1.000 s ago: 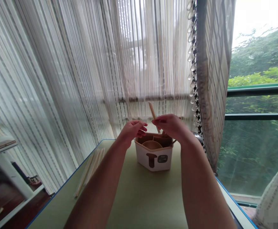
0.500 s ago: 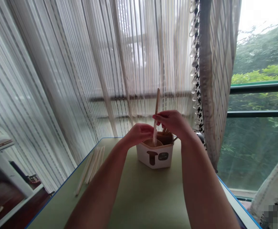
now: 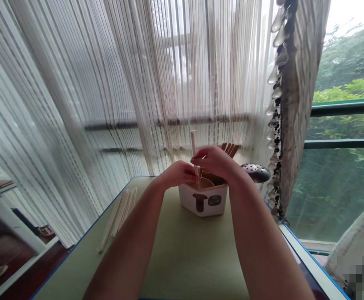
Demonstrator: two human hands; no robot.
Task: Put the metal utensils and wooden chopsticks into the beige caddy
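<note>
Chopstick [image 3: 194, 143] stands upright, pinched in your right hand [image 3: 214, 161], its lower end inside the holder [image 3: 205, 202] just below. Your left hand [image 3: 177, 175] curls at the holder's rim; its grip is hidden. Loose chopsticks [image 3: 119, 216] lie left of it.

Left forearm [image 3: 134, 237] and right forearm [image 3: 252, 237] stretched forward and converging, left hand [image 3: 178, 174] knuckles up, fingers curled under with tips hidden, right hand [image 3: 216, 161] just above and right of it, thumb and fingertips [image 3: 198, 160] pinched together, nearly touching the left knuckles
</note>
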